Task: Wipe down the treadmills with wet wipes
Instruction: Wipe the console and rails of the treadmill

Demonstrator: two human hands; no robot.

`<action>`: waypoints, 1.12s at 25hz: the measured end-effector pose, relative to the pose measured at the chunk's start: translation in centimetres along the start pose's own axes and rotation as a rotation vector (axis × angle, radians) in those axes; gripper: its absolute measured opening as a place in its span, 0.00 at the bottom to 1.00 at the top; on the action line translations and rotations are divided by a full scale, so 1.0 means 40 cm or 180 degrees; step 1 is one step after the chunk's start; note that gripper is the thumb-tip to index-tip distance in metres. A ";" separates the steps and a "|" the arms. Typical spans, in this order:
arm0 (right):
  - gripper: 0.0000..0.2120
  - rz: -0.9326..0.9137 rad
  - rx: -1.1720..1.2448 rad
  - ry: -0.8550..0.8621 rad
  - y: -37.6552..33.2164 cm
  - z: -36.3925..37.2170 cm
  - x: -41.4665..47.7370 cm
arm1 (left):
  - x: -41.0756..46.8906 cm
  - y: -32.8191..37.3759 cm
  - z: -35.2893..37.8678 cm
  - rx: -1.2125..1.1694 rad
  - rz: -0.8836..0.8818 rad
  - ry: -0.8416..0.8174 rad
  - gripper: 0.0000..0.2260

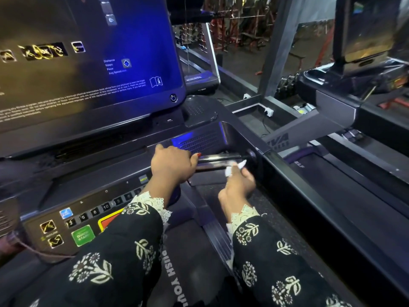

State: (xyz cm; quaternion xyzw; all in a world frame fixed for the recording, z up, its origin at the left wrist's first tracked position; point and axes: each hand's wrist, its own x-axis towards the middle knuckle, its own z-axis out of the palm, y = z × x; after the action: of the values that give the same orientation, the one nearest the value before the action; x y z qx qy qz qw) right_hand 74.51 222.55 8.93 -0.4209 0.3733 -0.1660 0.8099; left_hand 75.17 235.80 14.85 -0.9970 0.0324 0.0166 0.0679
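A dark treadmill console (115, 196) with a lit blue screen (93, 52) fills the left of the head view. A shiny horizontal grip bar (217, 161) runs rightward into the side rail (309, 189). My left hand (171, 165) curls over the bar's left end. My right hand (238, 187) sits just below the bar's right part and pinches a crumpled white wet wipe (234, 168) against it. Both arms wear black sleeves with white flowers and lace cuffs.
The keypad holds number buttons and a green quick-start button (82, 235). A red safety cord (33, 249) trails at the lower left. The running belt (254, 218) lies below my hands. A second treadmill (365, 85) stands to the right, with gym racks behind.
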 end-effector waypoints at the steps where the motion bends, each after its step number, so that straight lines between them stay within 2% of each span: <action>1: 0.07 -0.0678 -0.0421 0.0137 -0.018 -0.019 0.033 | 0.000 0.005 -0.003 0.0011 -0.0024 -0.0005 0.25; 4: 0.10 -0.3191 -0.1830 0.0085 -0.090 -0.094 0.145 | -0.006 0.039 0.001 0.0169 -0.0137 -0.0012 0.23; 5: 0.13 -0.3865 -0.2316 0.0017 -0.119 -0.116 0.182 | -0.008 0.056 0.007 0.0203 -0.0149 -0.0026 0.22; 6: 0.15 -0.4210 -0.2862 -0.0125 -0.140 -0.133 0.221 | -0.010 0.075 0.014 0.0187 -0.0145 -0.0044 0.21; 9: 0.23 -0.4114 -0.4451 -0.0784 -0.161 -0.151 0.257 | -0.003 0.141 0.038 0.0027 0.0014 -0.0015 0.24; 10: 0.24 -0.4259 -0.4781 -0.0951 -0.157 -0.164 0.261 | 0.003 0.159 0.044 0.0039 0.0108 0.0023 0.25; 12: 0.27 -0.4896 -0.5140 -0.1141 -0.148 -0.216 0.265 | 0.016 0.189 0.049 0.0072 0.0201 0.0131 0.26; 14: 0.24 -0.5176 -0.5260 -0.0982 -0.144 -0.264 0.264 | 0.036 0.211 0.050 -0.0014 0.0273 0.0207 0.24; 16: 0.24 -0.4664 -0.5557 -0.0595 -0.149 -0.252 0.256 | 0.059 0.240 0.050 -0.0242 0.0408 0.0300 0.23; 17: 0.25 -0.4375 -0.5740 -0.0561 -0.151 -0.234 0.250 | 0.070 0.258 0.050 -0.0422 0.0513 0.0335 0.24; 18: 0.25 -0.4344 -0.5756 -0.0648 -0.150 -0.223 0.248 | 0.081 0.277 0.049 -0.0624 0.0640 0.0371 0.27; 21: 0.23 -0.5155 -0.5743 -0.0925 -0.154 -0.245 0.253 | 0.110 0.324 0.042 -0.1006 0.1104 0.0369 0.36; 23: 0.22 -0.5789 -0.5899 -0.0957 -0.159 -0.312 0.257 | 0.127 0.347 0.044 -0.0888 0.1274 0.0276 0.38; 24: 0.22 -0.5961 -0.6083 -0.0952 -0.166 -0.337 0.248 | 0.133 0.353 0.050 -0.0724 0.1271 0.0237 0.38; 27: 0.26 -0.6198 -0.7322 -0.0759 -0.167 -0.348 0.234 | 0.143 0.365 0.071 -0.0344 0.1151 0.0280 0.39; 28: 0.27 -0.6514 -0.7557 -0.0621 -0.159 -0.336 0.236 | 0.144 0.366 0.076 -0.0308 0.1122 0.0316 0.40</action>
State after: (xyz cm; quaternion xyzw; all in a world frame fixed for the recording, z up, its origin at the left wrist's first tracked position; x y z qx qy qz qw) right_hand 71.08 205.81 4.74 -0.8661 -0.1989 -0.2195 -0.4028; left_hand 79.87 221.40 9.64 -0.9776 0.2091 -0.0193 0.0143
